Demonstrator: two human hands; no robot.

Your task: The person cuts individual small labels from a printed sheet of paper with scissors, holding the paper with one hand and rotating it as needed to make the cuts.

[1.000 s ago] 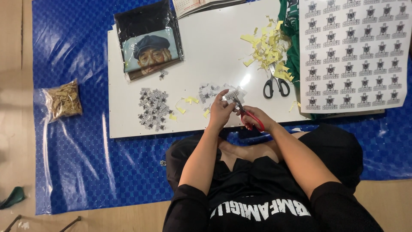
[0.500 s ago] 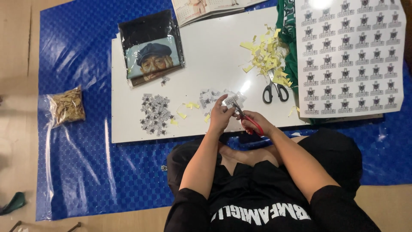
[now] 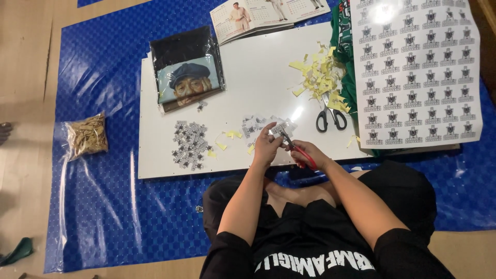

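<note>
Two hands meet over the white board's (image 3: 155,155) near edge: left hand (image 3: 266,149) pinches a small printed sticker (image 3: 279,128) between fingertips; right hand (image 3: 309,154) curled round red-handled scissors (image 3: 295,148), blades at the sticker. Black scissors (image 3: 330,118) lie near the right edge, beside yellow scraps (image 3: 320,77)

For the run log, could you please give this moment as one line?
left hand: holds sticker strip | right hand: red scissors cutting it | nearby: cut pile, black scissors, white board
</note>
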